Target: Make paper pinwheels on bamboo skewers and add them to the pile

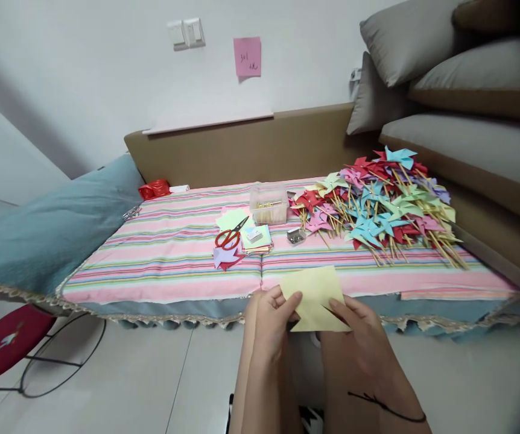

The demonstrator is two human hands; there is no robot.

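A pale yellow square of paper (pixel 317 295) is held flat over my lap, with slits cut in from its lower corners. My left hand (pixel 275 313) pinches its left edge between thumb and fingers. On the opposite edge, my right hand (pixel 355 316) grips the paper the same way, thumb on top. Beyond the paper lie orange-handled scissors (pixel 229 239), resting by a stack of coloured paper squares (pixel 260 244). A small clear box of metal pins (pixel 296 236) sits to the right of the stack.
A large heap of paper pinwheels on sticks (pixel 373 208) covers the right of the striped cloth (pixel 164 256). Behind the stack stands a clear plastic tub (pixel 269 205) with thin sticks. Grey cushions (pixel 477 120) are piled at right; a red stool (pixel 11 337) stands lower left.
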